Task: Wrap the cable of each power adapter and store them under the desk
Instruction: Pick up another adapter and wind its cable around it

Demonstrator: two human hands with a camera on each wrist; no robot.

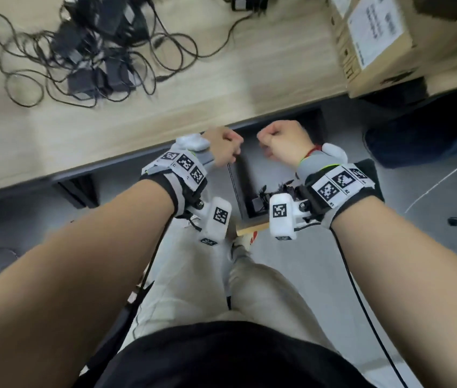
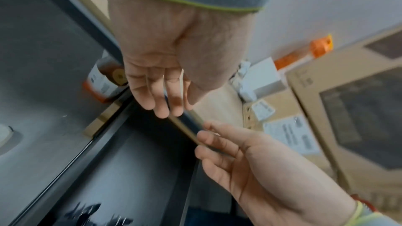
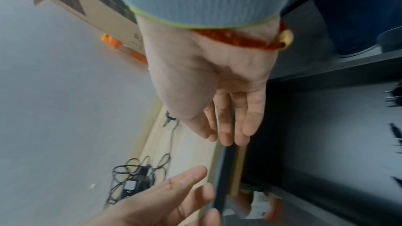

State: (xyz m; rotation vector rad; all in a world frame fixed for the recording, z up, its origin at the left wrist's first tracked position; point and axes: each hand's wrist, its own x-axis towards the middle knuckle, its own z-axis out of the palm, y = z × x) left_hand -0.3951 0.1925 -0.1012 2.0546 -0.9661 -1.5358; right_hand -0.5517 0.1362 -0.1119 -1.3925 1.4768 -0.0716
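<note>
Both hands are at the near edge of the table (image 1: 221, 88), over a dark drawer (image 1: 266, 175) under it that stands pulled out. Left hand (image 1: 223, 145) & right hand (image 1: 283, 141) look like fists from the head cam, but the wrist cams show the fingers (image 2: 161, 92) fairly straight, relaxed, holding nothing; left fingertips are at the table's edge strip, right ones just beside it. Inside the drawer, at its near end, sit a few black bits (image 1: 275, 194), prob. adapters already stored, but too blurred to be sure. Far left on the table lies a pile of adapters (image 1: 95, 65), black bricks w/ cables (image 1: 165, 51) sprawled loose & tangled; one more adapter (image 1: 242, 2) sits at the far edge. A box (image 1: 373, 37) is far right. Judgement: early to mid task, a few stowed at most, most of the pile not yet wrapped.
</note>
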